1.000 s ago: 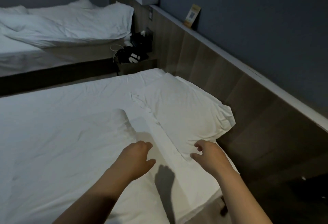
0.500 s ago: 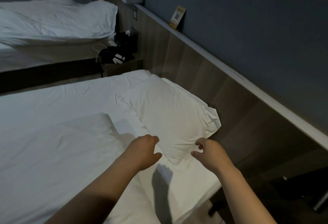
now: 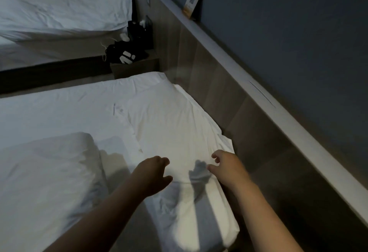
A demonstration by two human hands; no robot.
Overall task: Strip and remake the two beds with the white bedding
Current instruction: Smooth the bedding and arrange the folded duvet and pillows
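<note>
Closer now, our left hand (image 3: 153, 174) and right hand (image 3: 226, 167) hover, fingers loosely apart and empty, over the pillow (image 3: 175, 128) at the bed's (image 3: 59, 112) head, apparently poised to grip it.

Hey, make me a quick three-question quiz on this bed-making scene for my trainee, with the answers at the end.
1. True or false: the far bed is neatly made.
2. Which of these stands on the ledge by the wall? A lamp; B small card; C bottle.
3. Fill in: the left hand and right hand, both holding nothing, reach over the near end of the ___.

Key: 1 false, its bedding is rumpled; 2 B; 3 pillow.
</note>
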